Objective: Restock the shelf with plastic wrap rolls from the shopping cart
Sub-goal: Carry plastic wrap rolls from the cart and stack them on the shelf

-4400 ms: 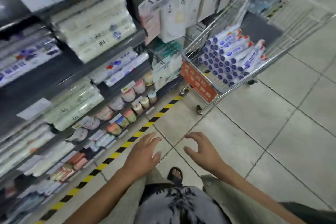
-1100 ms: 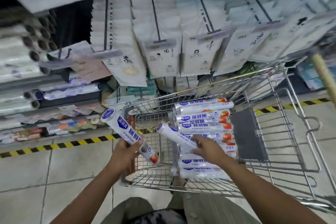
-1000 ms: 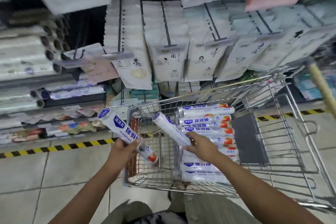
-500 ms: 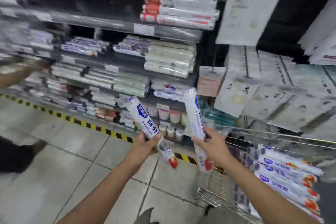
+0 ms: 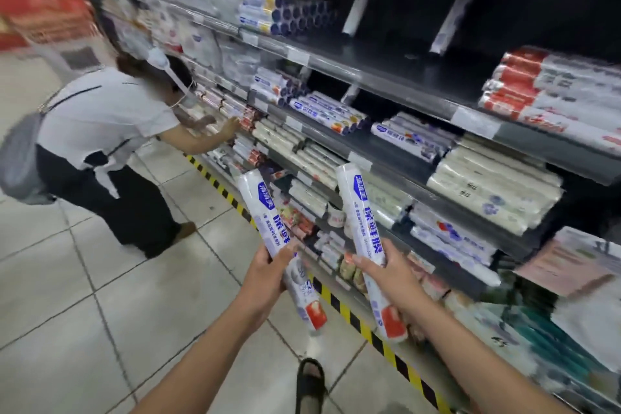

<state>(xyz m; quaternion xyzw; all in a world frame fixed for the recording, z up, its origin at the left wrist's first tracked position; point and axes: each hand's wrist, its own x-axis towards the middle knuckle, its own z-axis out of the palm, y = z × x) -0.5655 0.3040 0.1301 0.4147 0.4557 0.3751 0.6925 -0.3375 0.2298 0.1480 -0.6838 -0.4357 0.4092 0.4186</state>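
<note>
I've swung round to the shelf (image 5: pixel 339 69): left hand (image 5: pixel 268 269) wraps fingers round the left roll (image 5: pixel 265 212), right hand (image 5: pixel 389 276) round the right roll (image 5: pixel 361 212). Stocking next.

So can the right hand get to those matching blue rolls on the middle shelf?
Probably yes. The right hand holds a roll pointed up that way, nothing stands between it and the blue rolls on the shelf, and the other person works further left. It may need a step closer.

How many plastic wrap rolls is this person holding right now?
2. The left roll is gripped by the left hand; the right roll by the right hand. No third seems hidden behind them.
</note>
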